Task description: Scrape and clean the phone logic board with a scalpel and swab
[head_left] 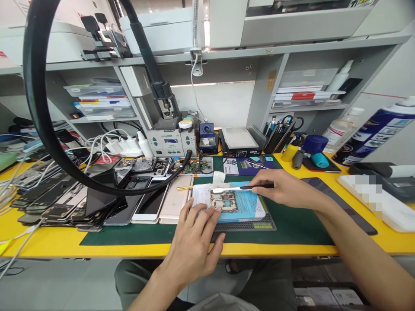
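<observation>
A phone circuit board [228,201] lies on a blue-and-white packet [252,199] at the middle of the green mat. My right hand [282,186] is closed round the black handle of a toothbrush-like brush [231,188]. Its white head reaches the board's upper left edge; whether the bristles touch it I cannot tell. My left hand [196,242] lies with fingers spread over the packet's lower left part, its fingertips at the board's lower left edge. A white tissue [218,178] sticks up behind the board. Yellow tweezers [184,188] lie to the left.
Several phones [151,199] and stacks of phone parts [61,207] cover the left side. A soldering station [171,141] stands behind, its thick black hose [35,108] looping in front. A dark tablet-like slab [340,205] lies right, with bottles and a spray can [372,129] beyond.
</observation>
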`<action>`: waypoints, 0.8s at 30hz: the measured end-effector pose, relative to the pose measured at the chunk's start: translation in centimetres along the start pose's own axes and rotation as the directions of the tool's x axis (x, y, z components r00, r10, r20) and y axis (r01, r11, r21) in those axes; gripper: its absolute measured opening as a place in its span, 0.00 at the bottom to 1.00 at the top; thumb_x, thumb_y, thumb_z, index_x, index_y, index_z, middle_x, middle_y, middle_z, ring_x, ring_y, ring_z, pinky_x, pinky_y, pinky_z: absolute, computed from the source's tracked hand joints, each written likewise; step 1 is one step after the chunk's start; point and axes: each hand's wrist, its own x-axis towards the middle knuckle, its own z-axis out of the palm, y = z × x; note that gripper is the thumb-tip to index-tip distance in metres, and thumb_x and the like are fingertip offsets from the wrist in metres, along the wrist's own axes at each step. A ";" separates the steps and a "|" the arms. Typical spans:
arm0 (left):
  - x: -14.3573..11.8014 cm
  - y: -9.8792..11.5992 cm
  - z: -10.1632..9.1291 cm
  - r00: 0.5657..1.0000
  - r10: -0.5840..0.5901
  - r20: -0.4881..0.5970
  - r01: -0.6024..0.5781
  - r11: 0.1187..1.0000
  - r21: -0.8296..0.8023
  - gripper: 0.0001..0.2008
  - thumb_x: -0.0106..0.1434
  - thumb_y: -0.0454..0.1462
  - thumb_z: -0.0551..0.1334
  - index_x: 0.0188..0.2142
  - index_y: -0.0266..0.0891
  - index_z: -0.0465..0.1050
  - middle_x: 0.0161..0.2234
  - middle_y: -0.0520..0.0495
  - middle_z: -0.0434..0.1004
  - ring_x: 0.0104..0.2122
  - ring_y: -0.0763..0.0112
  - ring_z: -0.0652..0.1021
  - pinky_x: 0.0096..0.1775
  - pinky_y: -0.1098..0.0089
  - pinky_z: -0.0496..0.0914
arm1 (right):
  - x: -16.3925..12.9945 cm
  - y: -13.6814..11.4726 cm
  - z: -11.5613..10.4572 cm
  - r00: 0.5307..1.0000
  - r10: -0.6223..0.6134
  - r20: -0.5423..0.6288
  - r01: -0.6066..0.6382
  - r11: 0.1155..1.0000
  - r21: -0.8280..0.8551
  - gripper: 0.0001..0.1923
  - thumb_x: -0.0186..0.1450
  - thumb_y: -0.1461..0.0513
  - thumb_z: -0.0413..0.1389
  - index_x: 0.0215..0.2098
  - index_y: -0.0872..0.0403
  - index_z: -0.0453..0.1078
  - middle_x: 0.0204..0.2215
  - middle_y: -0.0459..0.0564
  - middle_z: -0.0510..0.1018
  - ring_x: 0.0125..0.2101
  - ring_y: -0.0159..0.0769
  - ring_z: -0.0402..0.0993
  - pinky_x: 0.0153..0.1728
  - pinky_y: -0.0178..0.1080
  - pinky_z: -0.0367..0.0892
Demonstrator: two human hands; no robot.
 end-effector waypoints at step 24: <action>0.0 0.1 -0.1 1.000 0.001 -0.006 -0.001 1.000 -0.002 0.22 0.71 0.36 0.62 0.61 0.29 0.71 0.52 0.36 0.78 0.54 0.49 0.73 0.65 0.39 0.63 | -0.5 0.7 -0.7 0.999 0.039 0.009 -0.039 0.999 0.020 0.21 0.72 0.45 0.55 0.47 0.49 0.81 0.44 0.53 0.86 0.41 0.48 0.81 0.39 0.45 0.73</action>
